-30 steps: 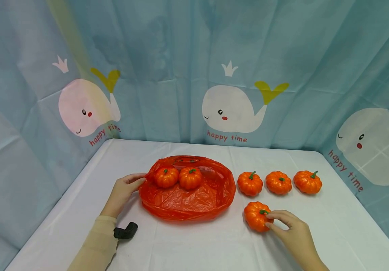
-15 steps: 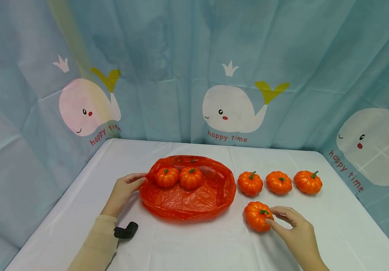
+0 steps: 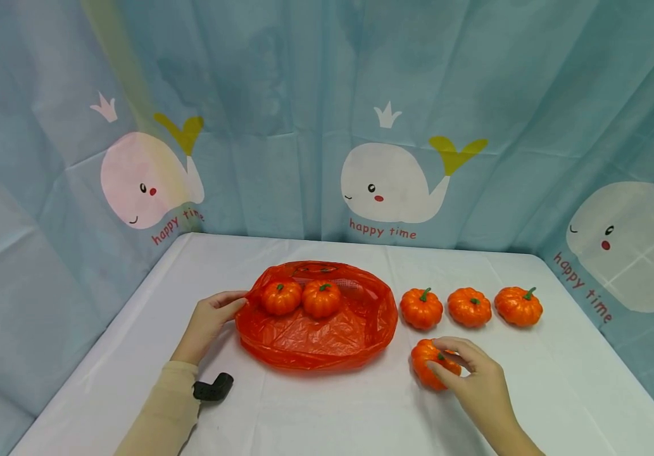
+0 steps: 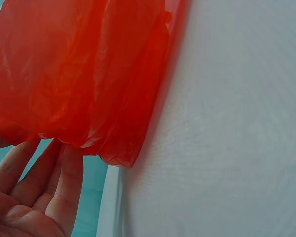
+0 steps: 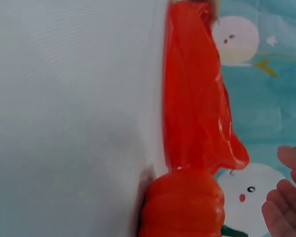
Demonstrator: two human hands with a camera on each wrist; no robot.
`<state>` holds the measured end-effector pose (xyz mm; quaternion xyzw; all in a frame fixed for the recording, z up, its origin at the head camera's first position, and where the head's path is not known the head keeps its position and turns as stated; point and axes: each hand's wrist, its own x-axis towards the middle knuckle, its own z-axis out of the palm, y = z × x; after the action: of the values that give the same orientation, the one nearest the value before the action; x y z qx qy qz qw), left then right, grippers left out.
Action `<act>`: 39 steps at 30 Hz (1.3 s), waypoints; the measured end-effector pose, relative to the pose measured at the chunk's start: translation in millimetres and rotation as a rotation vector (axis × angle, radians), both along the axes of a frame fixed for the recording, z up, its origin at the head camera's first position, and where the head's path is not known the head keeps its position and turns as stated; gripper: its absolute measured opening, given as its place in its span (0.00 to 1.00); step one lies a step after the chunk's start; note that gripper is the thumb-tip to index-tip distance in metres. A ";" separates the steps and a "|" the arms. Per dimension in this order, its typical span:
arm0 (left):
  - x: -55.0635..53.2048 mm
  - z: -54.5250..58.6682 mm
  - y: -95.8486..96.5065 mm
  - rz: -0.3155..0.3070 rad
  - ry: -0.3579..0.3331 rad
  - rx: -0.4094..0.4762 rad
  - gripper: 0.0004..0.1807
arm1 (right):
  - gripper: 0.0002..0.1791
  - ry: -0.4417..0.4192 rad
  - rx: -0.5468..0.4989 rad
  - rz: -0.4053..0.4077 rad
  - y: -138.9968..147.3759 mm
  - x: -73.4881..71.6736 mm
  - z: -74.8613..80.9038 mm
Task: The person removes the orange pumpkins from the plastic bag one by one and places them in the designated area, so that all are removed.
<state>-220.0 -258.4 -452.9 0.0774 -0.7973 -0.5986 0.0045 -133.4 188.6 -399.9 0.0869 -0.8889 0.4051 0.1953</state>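
My left hand [image 3: 211, 324] pinches the left rim of a red plastic bag [image 3: 315, 339], spread wide on the white table. In the left wrist view, its fingers [image 4: 69, 185] reach behind the bag's edge. Two small orange pumpkins [image 3: 281, 297] with green stems sit side by side inside the bag. My right hand [image 3: 483, 383] hovers over another pumpkin [image 3: 422, 366] right of the bag, partly hiding it. The right wrist view has the thumb and fingers [image 5: 281, 210] parted, above that pumpkin's stem side with nothing between them.
Three more pumpkins [image 3: 469, 308] stand in a row right of the bag, near the back of the white table [image 3: 315, 418]. A black bent object [image 3: 213, 387] is beside the left sleeve [image 3: 161, 405]. Behind hangs a blue curtain [image 3: 281, 190] printed with whales.
My right hand first touched the near pumpkin, drew back to its right side, then moved left over it. The pumpkin has stayed in place. My left hand keeps its hold on the bag.
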 end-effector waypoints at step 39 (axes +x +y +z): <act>-0.8 -0.7 0.1 -0.003 -0.037 -0.012 0.28 | 0.28 -0.303 -0.299 0.217 -99.5 -51.2 11.6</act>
<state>-220.7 -258.3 -453.5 0.0875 -0.8010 -0.5921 -0.0106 -184.6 89.1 -388.3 0.0904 -0.8236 0.5593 0.0258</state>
